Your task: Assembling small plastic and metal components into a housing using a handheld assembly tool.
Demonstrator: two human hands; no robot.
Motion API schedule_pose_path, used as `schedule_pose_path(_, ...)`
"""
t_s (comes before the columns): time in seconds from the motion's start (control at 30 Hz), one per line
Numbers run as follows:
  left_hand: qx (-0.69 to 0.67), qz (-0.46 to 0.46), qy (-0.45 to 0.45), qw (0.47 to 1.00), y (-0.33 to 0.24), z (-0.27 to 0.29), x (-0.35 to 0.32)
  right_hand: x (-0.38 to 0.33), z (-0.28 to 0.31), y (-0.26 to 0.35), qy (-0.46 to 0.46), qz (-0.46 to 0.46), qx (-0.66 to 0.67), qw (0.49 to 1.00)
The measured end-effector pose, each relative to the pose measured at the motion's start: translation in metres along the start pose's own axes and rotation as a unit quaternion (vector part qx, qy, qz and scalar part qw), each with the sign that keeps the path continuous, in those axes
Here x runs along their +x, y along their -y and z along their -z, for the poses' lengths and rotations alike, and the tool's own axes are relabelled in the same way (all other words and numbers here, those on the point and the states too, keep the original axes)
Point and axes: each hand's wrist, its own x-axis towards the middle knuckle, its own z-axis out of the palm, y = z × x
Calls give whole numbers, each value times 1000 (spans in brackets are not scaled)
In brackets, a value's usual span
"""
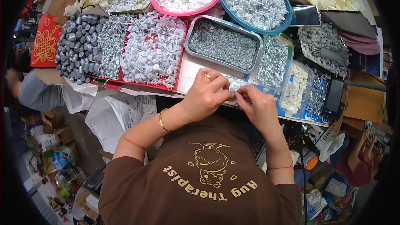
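Observation:
My left hand (208,93), with a gold ring and a gold bangle on its arm, is closed in a pinch at the near edge of the table. Meeting it fingertip to fingertip, my right hand (259,105) is pinched too. What lies between the fingers is too small and covered to name. Just beyond the fingertips shows a small heap of whitish pieces (234,84). Behind my hands stands a metal tray (259,54) full of tiny metal parts, and left of them a red tray (180,68) holds white plastic pieces with metal pins.
Along the back stand a pink basin (155,5) and a teal basin (286,18) of white parts. Grey cylinders (79,41) are piled at the left. Right are clear boxes of pins (273,60) and white parts (296,84), and a phone (306,16). Other people are at both sides.

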Motion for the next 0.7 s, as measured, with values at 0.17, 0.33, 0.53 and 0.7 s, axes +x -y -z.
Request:
schedule_pose_path(0.17, -29, 130, -9, 991, 1, 0, -5, 11, 18, 6, 79, -45, 60, 994)
schedule_pose_path(0.33, -65, 164, -54, 983, 4, 23, -6, 69, 55, 2, -134, -16, 56, 989)
schedule_pose_path(0.53, -22, 249, -147, 957, 37, 54, -6, 221, 66, -69, -243, 106, -204, 942)
schedule_pose_path(0.7, 141, 267, -204, 931, 74, 97, -28, 318, 73, -110, -303, -54, -314, 898)
